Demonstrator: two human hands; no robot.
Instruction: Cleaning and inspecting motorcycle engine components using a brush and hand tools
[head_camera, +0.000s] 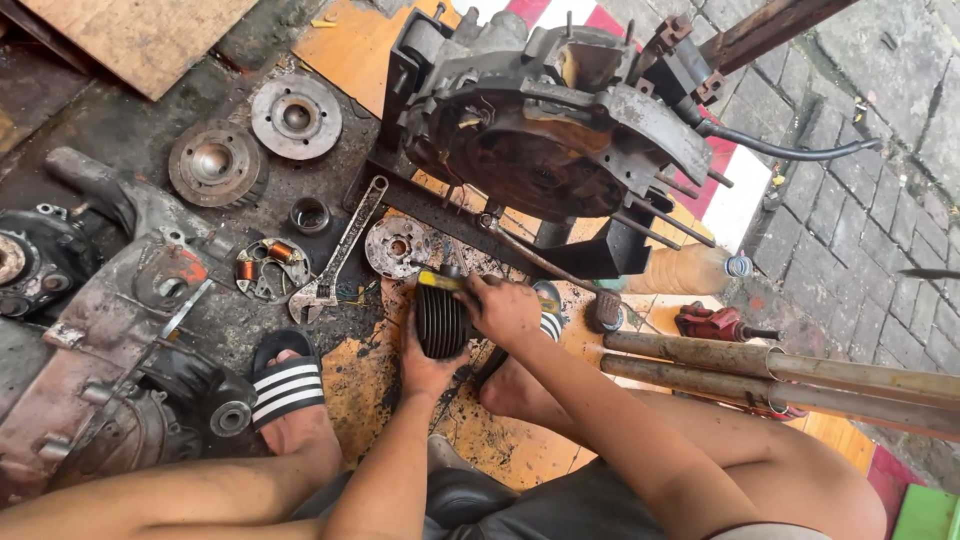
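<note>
Cylinder: finned black engine cylinder, one, held upright just above the oily board, between the person's two sandalled feet.
Left hand: left hand cupped under and behind the cylinder, fingers wrapped on the fins, judged to be steadying it for the tool.
Right hand: right hand closed in a fist round a yellow-handled tool, whose handle lay across the cylinder's top; its working end was hidden by the fingers.
Beyond the fingertips: engine crankcase, one, bolted in a black stand, likely kept off the ground for access.
Left of the fingers: round flywheel plate, one, just beside; adjustable wrench, one, lying flat; stator with copper coils, one; small ring, one.
Farther left: round hub discs, two, set side by side on the ground; greasy engine casings, number uncertain.
Right of the fingers: rusty tubes, two, lying parallel; red tool, one, partly hidden.
Footwear: striped sandal, two worn.
</note>
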